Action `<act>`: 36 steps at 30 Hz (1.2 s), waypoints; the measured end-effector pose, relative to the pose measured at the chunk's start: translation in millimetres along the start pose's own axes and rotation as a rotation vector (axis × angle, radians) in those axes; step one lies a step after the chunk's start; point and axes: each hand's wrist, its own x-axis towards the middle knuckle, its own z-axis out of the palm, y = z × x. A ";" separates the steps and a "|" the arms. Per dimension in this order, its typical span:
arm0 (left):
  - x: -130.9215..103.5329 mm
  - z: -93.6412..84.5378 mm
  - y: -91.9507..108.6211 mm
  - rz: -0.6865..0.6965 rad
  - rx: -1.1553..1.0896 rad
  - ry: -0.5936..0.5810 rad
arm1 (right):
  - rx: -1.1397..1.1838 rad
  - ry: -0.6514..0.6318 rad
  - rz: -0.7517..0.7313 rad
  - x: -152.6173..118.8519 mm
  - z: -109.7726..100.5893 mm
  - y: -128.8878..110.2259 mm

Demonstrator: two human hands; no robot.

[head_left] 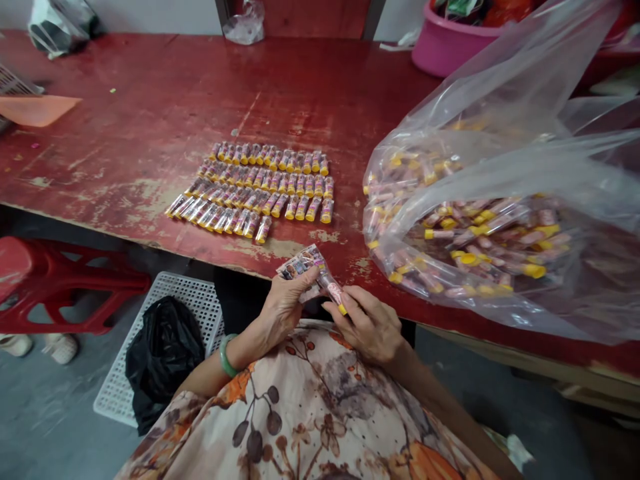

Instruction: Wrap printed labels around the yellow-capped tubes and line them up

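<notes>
My left hand (287, 300) pinches a stack of small printed cards (296, 267) just in front of the table's near edge. Between the fingers of my right hand (367, 323) is a clear tube (331, 288) with pink print and a yellow cap, its far end touching the cards. Beyond my hands, several rows of similar yellow-capped tubes (260, 179) lie on the red table. To the right, a large open clear plastic bag (505, 157) holds a heap of loose tubes (487, 247) with yellow caps.
A pink tub (453, 40) stands at the back right of the table (150, 107). Small plastic bags (245, 23) lie at the back. Down to the left are a red stool (75, 287) and a white crate (113, 387) bearing a black bag (167, 360).
</notes>
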 end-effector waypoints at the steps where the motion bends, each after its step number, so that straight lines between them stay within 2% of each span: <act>1: -0.7 -0.1 0.9 0.001 0.011 -0.019 | 0.057 0.001 0.033 0.3 1.6 0.5; 5: -2.2 -0.2 5.6 0.004 0.005 -0.040 | 0.481 -0.077 0.181 3.7 4.4 2.7; 7: -2.6 -0.8 6.1 -0.023 0.006 -0.047 | 0.615 -0.089 0.227 5.8 4.0 3.0; 12: -6.7 -1.2 0.7 -0.092 0.047 -0.150 | 0.575 0.059 0.447 14.8 1.5 0.8; 14: -8.8 -0.3 -1.2 -0.096 0.066 -0.177 | 0.614 0.088 0.485 20.3 0.7 -0.3; 23: -13.0 5.6 -4.8 -0.030 0.104 -0.161 | 0.606 0.252 0.515 26.2 6.2 -7.2; 31: -8.2 2.2 -5.1 -0.058 0.095 -0.172 | 0.544 0.220 0.498 22.7 10.5 -6.9; 34: -1.6 -2.7 -3.9 -0.076 0.121 -0.153 | 0.512 0.175 0.468 17.1 19.6 -3.6; 36: 5.5 -5.4 -1.7 -0.059 0.137 -0.120 | 0.452 0.135 0.393 12.7 30.8 -0.5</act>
